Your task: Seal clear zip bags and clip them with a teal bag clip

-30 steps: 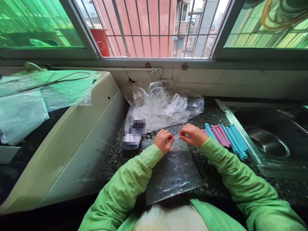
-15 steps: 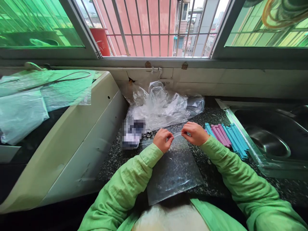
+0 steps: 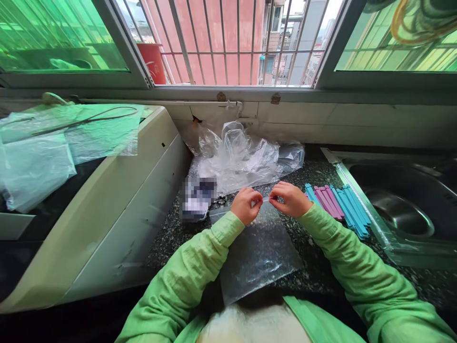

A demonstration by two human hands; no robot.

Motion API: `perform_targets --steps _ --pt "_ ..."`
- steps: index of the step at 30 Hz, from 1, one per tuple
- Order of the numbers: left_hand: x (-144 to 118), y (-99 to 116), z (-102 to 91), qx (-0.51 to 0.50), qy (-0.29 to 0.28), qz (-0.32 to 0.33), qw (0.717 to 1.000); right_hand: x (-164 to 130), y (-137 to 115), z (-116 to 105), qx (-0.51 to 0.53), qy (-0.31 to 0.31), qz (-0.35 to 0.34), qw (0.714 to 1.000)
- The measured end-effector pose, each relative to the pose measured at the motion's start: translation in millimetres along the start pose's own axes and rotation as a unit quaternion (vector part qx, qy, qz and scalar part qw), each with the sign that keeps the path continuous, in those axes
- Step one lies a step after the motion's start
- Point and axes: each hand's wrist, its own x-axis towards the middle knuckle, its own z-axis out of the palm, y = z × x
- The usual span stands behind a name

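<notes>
- Clear flat plastic bag (image 3: 259, 257) lay on the black-and-white speckled stone surface (image 3: 310, 247), directly in front of the person's body.
- Bag orientation: far edge at the hands, near edge toward the body. Long axis ran roughly away from the body, slightly skewed, near end further right than the far end.
- Left hand (image 3: 246, 206): thumb and index bent into a small loop, tips close together, pinching at the bag's far edge; exact contact partly hidden.
- Right hand (image 3: 290, 199): thumb and index pressed together on the same edge, just right of the left fingertips. Narrow gap between the hands, a thin strip of bag edge visible in it.
- Flat purple strips (image 3: 327, 202) and flat turquoise strips (image 3: 352, 205) sat side by side right of the right hand, next to the stainless steel sink (image 3: 379, 229).
- Crumpled heap of clear plastic (image 3: 239, 164) lay beyond the hands, near the wall.
- Pixelated dark-and-pale object (image 3: 197, 200) sat left of the left hand; details obscured.
- Writing: pale marking on the red bucket (image 3: 152, 62) outside the window, too small to read.
</notes>
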Motion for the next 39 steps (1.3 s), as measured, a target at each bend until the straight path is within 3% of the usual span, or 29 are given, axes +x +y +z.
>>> perform_targets --steps 10,21,26,31,39 --pt "1 -1 -0.4 0.027 -0.005 -0.006 1.0 0 0 3 0.018 0.035 0.009 0.999" --pt "8 -5 -7.0 -0.039 0.038 -0.07 0.996 0 4 1 0.098 0.027 0.069 0.992" --pt "12 2 -9.2 -0.108 -0.046 -0.13 0.985 0 8 0 0.091 0.038 0.078 0.992" --pt "11 -1 -13.0 -0.088 -0.136 -0.119 0.98 0 12 5 0.1 0.011 0.089 0.991" --pt "2 -10 -12.0 -0.075 -0.135 -0.071 0.985 -1 9 13 0.13 0.009 0.107 0.986"
